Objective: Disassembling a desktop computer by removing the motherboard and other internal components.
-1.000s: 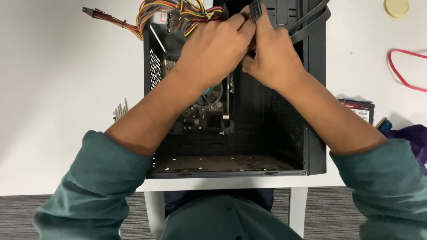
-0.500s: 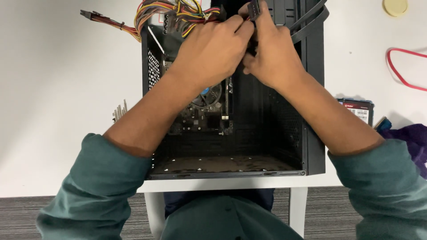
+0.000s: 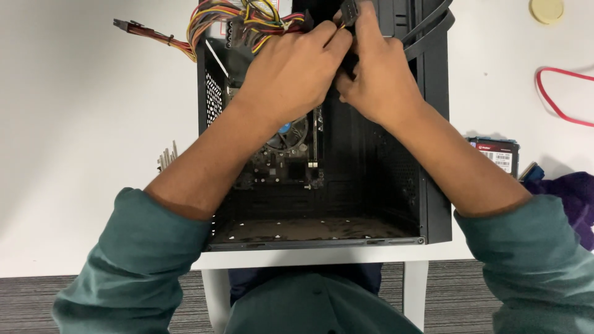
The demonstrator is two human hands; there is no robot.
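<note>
White surface [image 3: 80,124] carries an open black computer case [image 3: 433,124]. Both hands, left [image 3: 291,74] and right [image 3: 380,74], pinch a black plug [image 3: 348,11] at its top edge (grip the plug body, not wires, and keep it square).

White table [image 3: 80,154] — grey striped carpet [image 3: 124,303].

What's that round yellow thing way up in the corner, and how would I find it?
Start at the big black computer case lying open on the white table. Go past its right wall to the far right corner of the table. There sits a small flat yellow disc, the only round thing, above the looping red cable.
</note>
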